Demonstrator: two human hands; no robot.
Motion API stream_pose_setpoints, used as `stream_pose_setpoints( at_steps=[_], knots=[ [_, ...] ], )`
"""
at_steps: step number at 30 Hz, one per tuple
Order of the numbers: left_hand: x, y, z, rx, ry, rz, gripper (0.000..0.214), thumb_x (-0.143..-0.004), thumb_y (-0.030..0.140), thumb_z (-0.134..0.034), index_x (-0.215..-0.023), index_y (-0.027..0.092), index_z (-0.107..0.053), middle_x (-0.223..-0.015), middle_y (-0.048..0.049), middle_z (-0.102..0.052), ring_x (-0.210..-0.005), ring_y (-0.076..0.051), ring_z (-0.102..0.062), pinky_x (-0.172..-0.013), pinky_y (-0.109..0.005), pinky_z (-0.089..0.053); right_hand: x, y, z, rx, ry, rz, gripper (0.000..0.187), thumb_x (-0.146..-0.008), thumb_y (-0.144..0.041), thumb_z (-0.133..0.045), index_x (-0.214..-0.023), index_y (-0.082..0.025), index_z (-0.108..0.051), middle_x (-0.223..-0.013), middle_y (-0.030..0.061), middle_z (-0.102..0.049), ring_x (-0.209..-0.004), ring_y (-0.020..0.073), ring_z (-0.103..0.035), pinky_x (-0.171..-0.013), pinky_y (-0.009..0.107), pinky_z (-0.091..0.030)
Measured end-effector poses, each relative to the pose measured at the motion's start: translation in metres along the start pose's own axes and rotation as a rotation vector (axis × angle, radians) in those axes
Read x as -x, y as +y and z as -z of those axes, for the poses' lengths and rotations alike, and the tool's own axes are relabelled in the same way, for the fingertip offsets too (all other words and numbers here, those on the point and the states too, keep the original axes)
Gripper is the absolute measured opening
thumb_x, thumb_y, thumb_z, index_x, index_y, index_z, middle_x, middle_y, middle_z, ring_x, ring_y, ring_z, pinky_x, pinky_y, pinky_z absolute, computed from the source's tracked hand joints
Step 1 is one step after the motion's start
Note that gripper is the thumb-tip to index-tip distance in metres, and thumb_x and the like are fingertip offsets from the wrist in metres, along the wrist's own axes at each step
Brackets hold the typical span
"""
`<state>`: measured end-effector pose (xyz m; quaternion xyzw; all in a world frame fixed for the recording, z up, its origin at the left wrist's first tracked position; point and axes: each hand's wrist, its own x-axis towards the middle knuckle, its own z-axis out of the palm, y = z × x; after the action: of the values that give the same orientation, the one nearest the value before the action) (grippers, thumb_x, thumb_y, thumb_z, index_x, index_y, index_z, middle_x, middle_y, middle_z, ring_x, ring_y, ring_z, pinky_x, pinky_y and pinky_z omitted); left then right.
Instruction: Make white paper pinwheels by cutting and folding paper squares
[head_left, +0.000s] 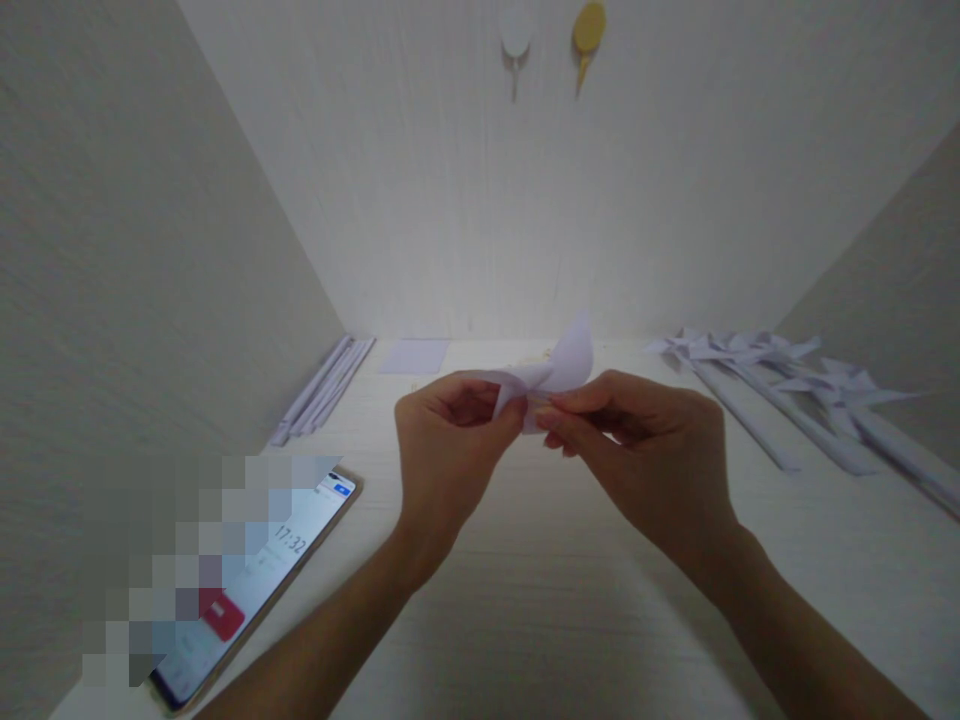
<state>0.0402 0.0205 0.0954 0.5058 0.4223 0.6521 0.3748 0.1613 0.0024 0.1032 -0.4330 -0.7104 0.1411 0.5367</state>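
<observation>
Both hands meet over the middle of the white table (540, 600), pinching one small folded piece of white paper (564, 362). My left hand (450, 440) grips its left side, thumb and fingers closed on the fold. My right hand (637, 450) pinches the right side with thumb and forefinger. A curved flap of the paper sticks up above the fingers. The lower part of the paper is hidden behind my fingertips.
A phone (255, 590) with a lit screen lies at the front left. Rolled paper sticks (322, 390) lie along the left wall. A flat paper square (414, 356) sits at the back. Several finished paper pinwheels on sticks (795, 390) lie at the right. Two hooks (589, 35) hang on the back wall.
</observation>
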Motion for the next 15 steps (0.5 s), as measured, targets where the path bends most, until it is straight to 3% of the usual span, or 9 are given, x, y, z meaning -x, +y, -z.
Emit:
stream_pose_setpoints(
  at_steps=[4,7,11,15],
  knots=[
    [-0.0016,-0.0008,0.0001,-0.005,0.025,-0.029,0.006,-0.054,0.013,-0.063,-0.060,0.014,-0.062,-0.058,0.0001,-0.065,-0.051,-0.011,-0.060,-0.049,-0.019,-0.049,-0.0002,0.0033,0.0041,-0.024,-0.031,0.028,0.006,-0.073,-0.017,-0.055,-0.075,-0.016,-0.060,-0.063,0.0000,-0.064,-0.055,0.0106,-0.059,-0.050,0.021,-0.045],
    [-0.0014,-0.0011,-0.0001,-0.020,0.014,-0.047,0.006,-0.055,0.013,-0.063,-0.061,0.015,-0.062,-0.057,0.0012,-0.064,-0.050,-0.010,-0.059,-0.048,-0.018,-0.049,-0.0010,0.0013,0.0070,0.213,-0.017,0.150,0.006,-0.074,-0.017,-0.054,-0.072,-0.017,-0.060,-0.058,-0.0015,-0.062,-0.051,0.0091,-0.055,-0.049,0.020,-0.041],
    [0.0006,0.0010,-0.0009,-0.028,-0.005,-0.041,0.005,-0.057,0.013,-0.062,-0.062,0.015,-0.063,-0.058,0.0011,-0.065,-0.051,-0.010,-0.060,-0.048,-0.018,-0.049,-0.0010,-0.0036,0.0072,0.539,-0.011,0.333,0.021,-0.078,-0.024,-0.049,-0.060,-0.016,-0.056,-0.050,-0.0013,-0.053,-0.044,0.0082,-0.046,-0.044,0.021,-0.031],
    [0.0017,0.0036,-0.0008,-0.030,-0.022,-0.034,0.006,-0.056,0.012,-0.062,-0.062,0.015,-0.063,-0.057,0.0013,-0.064,-0.052,-0.010,-0.060,-0.048,-0.017,-0.049,-0.0011,-0.0060,0.0064,0.547,0.013,0.338,0.019,-0.078,-0.021,-0.048,-0.061,-0.015,-0.055,-0.053,-0.0011,-0.053,-0.047,0.0076,-0.045,-0.046,0.020,-0.031]
  ],
)
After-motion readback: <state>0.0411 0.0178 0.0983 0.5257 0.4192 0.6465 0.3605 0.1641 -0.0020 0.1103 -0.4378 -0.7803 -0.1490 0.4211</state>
